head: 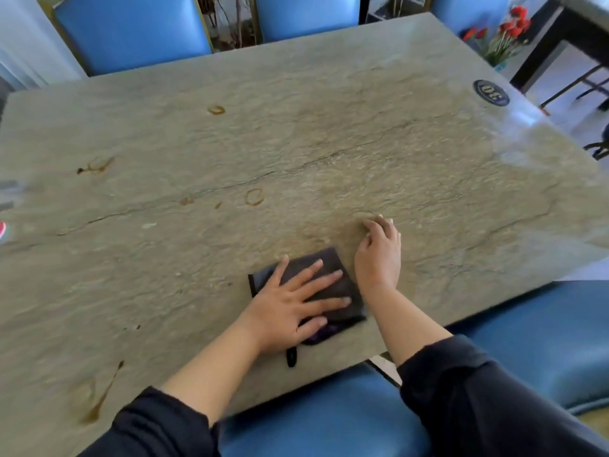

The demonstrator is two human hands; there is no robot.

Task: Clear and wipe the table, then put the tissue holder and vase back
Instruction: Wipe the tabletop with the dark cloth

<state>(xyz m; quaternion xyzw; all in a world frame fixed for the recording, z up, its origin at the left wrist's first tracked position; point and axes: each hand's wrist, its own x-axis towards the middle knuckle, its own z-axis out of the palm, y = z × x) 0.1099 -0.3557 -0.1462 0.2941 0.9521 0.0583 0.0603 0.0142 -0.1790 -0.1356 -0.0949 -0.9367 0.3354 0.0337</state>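
Observation:
A dark grey folded cloth [342, 285] lies flat near the front edge of the beige stone table [296, 127]. My left hand [293, 301] presses on it, palm down, fingers spread. My right hand [379, 255] rests just right of the cloth, fingers curled, fingertips touching the tabletop and holding nothing. Brown ring stains [254, 196] and streaks [99, 400] mark the tabletop. A vase of red flowers [504, 41] stands off the table at the back right. I see no tissue holder.
Blue chairs stand behind the table [131, 31] and in front of it [313, 413], with another at the right [543, 324]. A dark round badge [491, 92] sits at the table's back right corner. A dark-framed table [576, 24] stands beyond the flowers.

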